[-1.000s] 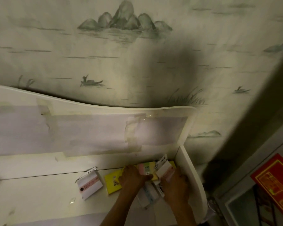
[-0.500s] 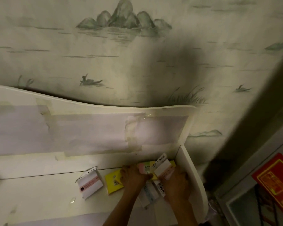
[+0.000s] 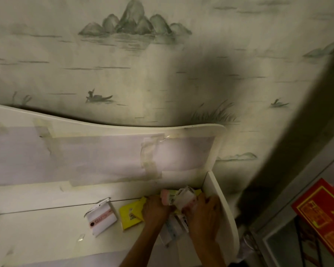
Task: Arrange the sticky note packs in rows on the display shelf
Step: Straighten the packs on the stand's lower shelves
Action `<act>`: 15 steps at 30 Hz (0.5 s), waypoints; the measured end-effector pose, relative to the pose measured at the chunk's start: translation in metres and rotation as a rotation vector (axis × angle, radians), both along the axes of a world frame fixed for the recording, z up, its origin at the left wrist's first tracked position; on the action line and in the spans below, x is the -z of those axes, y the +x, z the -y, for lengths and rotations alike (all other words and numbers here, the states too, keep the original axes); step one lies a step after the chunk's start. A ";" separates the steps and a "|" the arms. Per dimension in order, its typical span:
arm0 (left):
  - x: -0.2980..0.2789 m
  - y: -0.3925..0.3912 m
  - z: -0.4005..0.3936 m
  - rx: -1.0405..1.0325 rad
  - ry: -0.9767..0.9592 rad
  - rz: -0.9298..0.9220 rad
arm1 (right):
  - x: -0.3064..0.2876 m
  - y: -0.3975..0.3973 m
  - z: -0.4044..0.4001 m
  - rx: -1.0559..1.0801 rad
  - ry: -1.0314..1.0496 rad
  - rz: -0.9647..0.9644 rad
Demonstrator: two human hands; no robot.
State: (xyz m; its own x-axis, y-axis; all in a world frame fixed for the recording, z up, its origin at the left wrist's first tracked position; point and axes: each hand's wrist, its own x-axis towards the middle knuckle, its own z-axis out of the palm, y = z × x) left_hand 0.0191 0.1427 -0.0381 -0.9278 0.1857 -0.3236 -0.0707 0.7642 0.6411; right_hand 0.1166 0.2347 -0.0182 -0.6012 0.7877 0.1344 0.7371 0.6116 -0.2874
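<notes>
**Sticky note packs bunched at shelf corner; rows not yet formed**

Progress, as judged: early. No tidy row is visible anywhere on the display shelf (image 3: 37, 237). Most packs sit in a loose heap under and between the two hands, hard against the shelf's right end panel (image 3: 218, 191).

Left hand (image 3: 155, 209): fingers curled over a pink-edged pack (image 3: 167, 197) at the top of the heap, apparently gripping it. Right hand (image 3: 205, 214): curled round a white wrapped pack (image 3: 185, 196) just beside the pink one. Whether either pack is lifted clear of the heap cannot be told.

Below the hands, between the wrists, more white packs (image 3: 172, 228) lie askew, overlapping. Just left of the left hand, a yellow pack (image 3: 130, 213) lies flat and rotated, touching that hand. Further left, apart from the rest, a white pack with a pink band (image 3: 101, 218) lies tilted, its hang tab up.

Remaining: pull heap apart, square every pack, set in lines.

Materials: packs are small rectangular blocks in glossy film that catches light. Shelf is smooth, painted white, with rounded edges and a wavy back panel bearing taped paper sheets (image 3: 85, 157). Wall behind is printed with an ink landscape.
</notes>
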 end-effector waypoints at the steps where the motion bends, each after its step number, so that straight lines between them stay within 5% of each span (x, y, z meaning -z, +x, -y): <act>1: 0.002 -0.002 0.000 -0.005 0.036 0.011 | 0.002 0.000 -0.001 -0.016 0.034 0.000; 7: 0.042 -0.014 -0.003 -0.092 0.234 0.067 | 0.016 0.003 -0.008 -0.136 -0.340 -0.274; 15: 0.008 0.005 0.027 -0.190 0.583 0.118 | 0.015 0.009 -0.025 -0.112 -0.731 -0.425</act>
